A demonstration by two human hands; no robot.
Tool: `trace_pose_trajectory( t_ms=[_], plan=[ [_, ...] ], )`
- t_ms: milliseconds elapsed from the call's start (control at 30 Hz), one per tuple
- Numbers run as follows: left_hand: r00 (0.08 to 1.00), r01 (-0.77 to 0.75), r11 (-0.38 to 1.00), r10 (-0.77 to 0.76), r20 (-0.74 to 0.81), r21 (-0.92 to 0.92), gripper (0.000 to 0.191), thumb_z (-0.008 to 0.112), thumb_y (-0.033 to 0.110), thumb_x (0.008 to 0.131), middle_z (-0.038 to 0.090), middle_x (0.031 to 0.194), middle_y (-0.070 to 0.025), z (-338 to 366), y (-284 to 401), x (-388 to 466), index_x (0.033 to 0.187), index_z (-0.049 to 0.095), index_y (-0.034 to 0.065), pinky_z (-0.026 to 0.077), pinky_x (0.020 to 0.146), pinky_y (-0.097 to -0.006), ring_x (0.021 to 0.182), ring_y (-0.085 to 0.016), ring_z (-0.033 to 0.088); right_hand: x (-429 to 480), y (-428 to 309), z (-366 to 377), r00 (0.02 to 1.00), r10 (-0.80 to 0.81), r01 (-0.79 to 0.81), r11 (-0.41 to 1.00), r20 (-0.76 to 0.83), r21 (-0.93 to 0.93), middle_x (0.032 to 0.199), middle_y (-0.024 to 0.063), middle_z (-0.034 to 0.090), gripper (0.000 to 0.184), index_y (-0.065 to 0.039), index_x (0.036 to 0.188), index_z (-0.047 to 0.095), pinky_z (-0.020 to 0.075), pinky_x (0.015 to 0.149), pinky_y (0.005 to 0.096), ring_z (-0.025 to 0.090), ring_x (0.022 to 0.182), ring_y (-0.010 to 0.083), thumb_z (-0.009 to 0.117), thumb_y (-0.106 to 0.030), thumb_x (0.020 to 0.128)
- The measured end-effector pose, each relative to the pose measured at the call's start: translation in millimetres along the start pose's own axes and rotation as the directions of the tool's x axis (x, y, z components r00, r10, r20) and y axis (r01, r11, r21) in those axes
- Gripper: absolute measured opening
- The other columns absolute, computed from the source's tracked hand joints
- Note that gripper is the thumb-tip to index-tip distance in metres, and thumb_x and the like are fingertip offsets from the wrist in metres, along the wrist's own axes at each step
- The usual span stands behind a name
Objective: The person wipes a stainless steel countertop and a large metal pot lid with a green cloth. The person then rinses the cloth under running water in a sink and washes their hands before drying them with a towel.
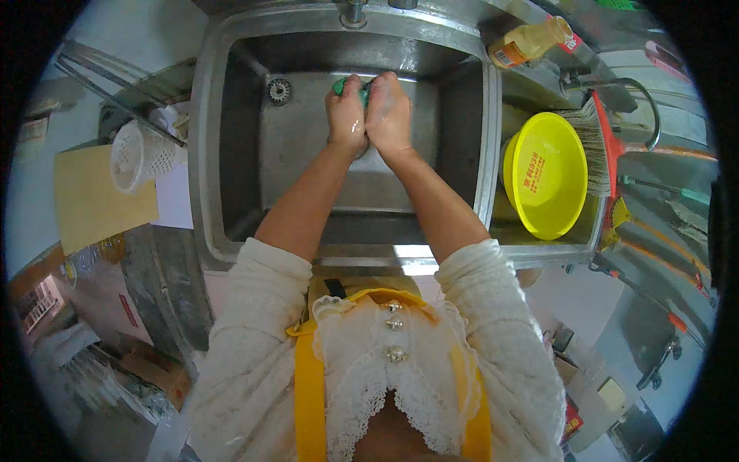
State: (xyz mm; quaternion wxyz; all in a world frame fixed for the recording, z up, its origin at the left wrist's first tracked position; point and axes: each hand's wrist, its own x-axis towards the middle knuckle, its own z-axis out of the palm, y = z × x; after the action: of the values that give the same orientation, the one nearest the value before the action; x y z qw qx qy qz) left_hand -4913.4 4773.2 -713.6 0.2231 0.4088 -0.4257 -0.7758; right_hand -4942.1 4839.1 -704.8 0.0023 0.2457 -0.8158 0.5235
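Note:
My left hand and my right hand are pressed side by side over a stainless steel sink. Both look wet, with some suds on the skin. Between them they grip a green cloth-like item, which shows at the left fingers and in the gap between the hands. Most of it is hidden, so its exact kind is unclear. A round drain strainer sits in the sink floor, left of my hands. The base of a faucet stands at the far rim.
Right of the sink, a yellow plastic basin rests on the drainboard. A bottle with an orange label stands near the back corner. Beyond the basin is a red-headed broom. A white perforated plastic basket is at left.

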Motion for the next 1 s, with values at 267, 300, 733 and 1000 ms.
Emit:
trace_pose_trajectory(
  t_ms=[267, 300, 733, 1000],
  plan=[
    [0.978, 0.027, 0.934, 0.049, 0.201, -0.356, 0.02, 0.055, 0.017, 0.087, 0.053, 0.1, -0.0038, -19.3, 4.8, 12.0, 0.105, 0.056, 0.0078, 0.042, 0.081, -0.0294, 0.091, -0.015, 0.052, 10.2, 7.4, -34.3, 0.737, 0.477, -0.638, 0.259, 0.478, 0.725, 0.103, 0.0016, 0.056, 0.031, -0.01, 0.108, 0.055, 0.0429, 0.081, 0.0309, 0.051, 0.097, 0.0137, 0.058, -0.034, 0.088],
    [0.952, 0.042, 0.942, 0.064, 0.299, -0.334, 0.021, 0.055, 0.014, 0.087, 0.053, 0.101, -0.0039, -22.4, 6.1, 14.3, 0.106, 0.056, 0.0081, 0.042, 0.082, -0.0298, 0.093, -0.016, 0.052, 6.1, 14.9, -39.1, 0.712, 0.49, -0.655, 0.202, 0.504, 0.728, 0.105, 0.002, 0.055, 0.033, -0.011, 0.11, 0.054, 0.0434, 0.082, 0.0326, 0.05, 0.1, 0.0142, 0.06, -0.033, 0.087],
    [0.456, 0.784, 0.493, -0.045, 0.889, -0.377, 0.046, 0.051, 0.05, 0.088, 0.054, 0.118, -0.0067, -43.9, -56.2, 57.6, 0.117, 0.052, 0.0143, 0.043, 0.089, -0.0422, 0.104, -0.025, 0.052, -25.1, -1.4, -5.2, 0.945, -0.326, 0.317, 0.937, 0.034, 0.149, 0.093, 0.0061, 0.054, 0.033, -0.008, 0.105, 0.058, 0.0431, 0.074, 0.0312, 0.053, 0.087, 0.0212, 0.067, -0.009, 0.073],
    [0.931, 0.363, 0.793, -0.288, 0.224, -0.489, 0.028, 0.047, 0.029, 0.092, 0.061, 0.095, -0.007, -2.4, -37.3, 15.6, 0.103, 0.055, 0.0046, 0.051, 0.073, -0.0346, 0.082, -0.02, 0.061, 16.1, 15.2, -8.4, 0.971, 0.165, -0.227, 0.859, 0.171, 0.459, 0.093, 0.0071, 0.061, 0.022, -0.004, 0.107, 0.062, 0.0434, 0.079, 0.0274, 0.054, 0.088, 0.0138, 0.053, -0.012, 0.088]
  ],
)
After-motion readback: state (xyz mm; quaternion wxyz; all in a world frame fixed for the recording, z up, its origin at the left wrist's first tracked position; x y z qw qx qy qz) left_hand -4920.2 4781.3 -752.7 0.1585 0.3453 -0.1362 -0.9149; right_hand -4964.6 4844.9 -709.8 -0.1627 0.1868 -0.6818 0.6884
